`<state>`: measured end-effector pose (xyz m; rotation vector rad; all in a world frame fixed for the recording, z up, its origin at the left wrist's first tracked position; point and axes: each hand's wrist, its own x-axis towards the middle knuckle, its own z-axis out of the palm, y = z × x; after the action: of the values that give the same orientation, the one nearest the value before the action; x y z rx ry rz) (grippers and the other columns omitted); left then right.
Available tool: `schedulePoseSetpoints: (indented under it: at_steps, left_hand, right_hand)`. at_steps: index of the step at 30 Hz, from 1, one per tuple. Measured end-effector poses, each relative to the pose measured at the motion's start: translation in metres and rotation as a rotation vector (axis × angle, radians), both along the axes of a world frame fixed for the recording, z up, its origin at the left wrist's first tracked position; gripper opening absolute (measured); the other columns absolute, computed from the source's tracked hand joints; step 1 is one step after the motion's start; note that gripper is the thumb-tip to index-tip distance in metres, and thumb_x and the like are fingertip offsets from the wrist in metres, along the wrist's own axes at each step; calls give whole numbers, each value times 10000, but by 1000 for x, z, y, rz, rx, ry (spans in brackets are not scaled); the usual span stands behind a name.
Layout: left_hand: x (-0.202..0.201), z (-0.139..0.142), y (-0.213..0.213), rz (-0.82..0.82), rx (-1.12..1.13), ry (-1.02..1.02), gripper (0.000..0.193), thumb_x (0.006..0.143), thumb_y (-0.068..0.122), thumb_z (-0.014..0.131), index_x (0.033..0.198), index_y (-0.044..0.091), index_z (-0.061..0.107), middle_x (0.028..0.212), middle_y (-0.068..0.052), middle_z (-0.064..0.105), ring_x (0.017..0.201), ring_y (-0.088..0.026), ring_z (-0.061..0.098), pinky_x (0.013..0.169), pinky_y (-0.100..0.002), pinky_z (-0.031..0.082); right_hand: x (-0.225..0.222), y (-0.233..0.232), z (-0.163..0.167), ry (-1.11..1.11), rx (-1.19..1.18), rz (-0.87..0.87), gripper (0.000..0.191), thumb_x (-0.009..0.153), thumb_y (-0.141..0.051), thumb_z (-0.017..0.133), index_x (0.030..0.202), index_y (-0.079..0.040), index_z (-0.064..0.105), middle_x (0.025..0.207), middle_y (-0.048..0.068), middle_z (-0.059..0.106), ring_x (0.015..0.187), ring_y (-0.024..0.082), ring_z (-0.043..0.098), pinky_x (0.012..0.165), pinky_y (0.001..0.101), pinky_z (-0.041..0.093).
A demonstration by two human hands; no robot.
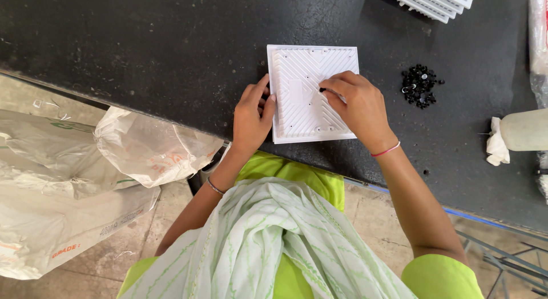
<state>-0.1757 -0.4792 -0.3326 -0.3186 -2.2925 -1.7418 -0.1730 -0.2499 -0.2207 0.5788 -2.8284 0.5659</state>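
White square ribbed plate (305,113) flat on black table (142,42), close to near edge. Left hand (251,116) braced against plate's left rim, fingers curled on it. Right hand (354,102) resting on top, fingertips pinched over a small dark piece. Heap of small black parts (419,86) just right, apart from plate. Stacked white plates (431,1) at far edge. Pale bottle with rag (516,133) far right. Sacks (85,173) below left edge. Bare tabletop at left.
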Motion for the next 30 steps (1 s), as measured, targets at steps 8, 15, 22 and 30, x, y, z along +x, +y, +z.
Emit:
schedulePoseSetpoints:
  at_steps: [8, 15, 22, 30]
  left_hand:
    - [-2, 0, -3, -3, -8, 1, 429, 999, 56, 648, 1418, -4, 577, 1040, -110, 651, 705, -146, 642, 627, -289, 549]
    - [-2, -3, -6, 5, -18, 24, 428, 998, 60, 648, 1415, -5, 578, 1045, -109, 655, 704, -148, 643, 624, -291, 548]
    - [0, -6, -7, -2, -13, 28, 413, 1013, 65, 642, 1415, -6, 579, 1051, -111, 659, 727, -154, 660, 650, -296, 563]
    - [0, -5, -10, 3, -7, 8, 413, 1006, 67, 637, 1409, -9, 584, 1044, -115, 660, 735, -166, 671, 656, -303, 570]
  right_hand:
    - [-2, -3, -3, 16, 28, 9, 163, 924, -138, 749, 1084, -120, 771, 1070, 37, 722, 949, 278, 691, 787, 404, 560]
    - [-9, -7, 11, -131, -56, -16, 222, 940, -168, 738, 1160, -141, 755, 1109, 57, 722, 885, 237, 719, 765, 367, 580]
    - [-53, 10, 29, -177, 110, 41, 509, 844, -283, 836, 1316, -144, 708, 1268, 109, 689, 1087, 339, 674, 894, 447, 540]
    - [-92, -3, 19, -438, 302, 12, 1082, 603, -405, 940, 1534, -207, 426, 1445, 154, 536, 1271, 399, 548, 1005, 498, 476]
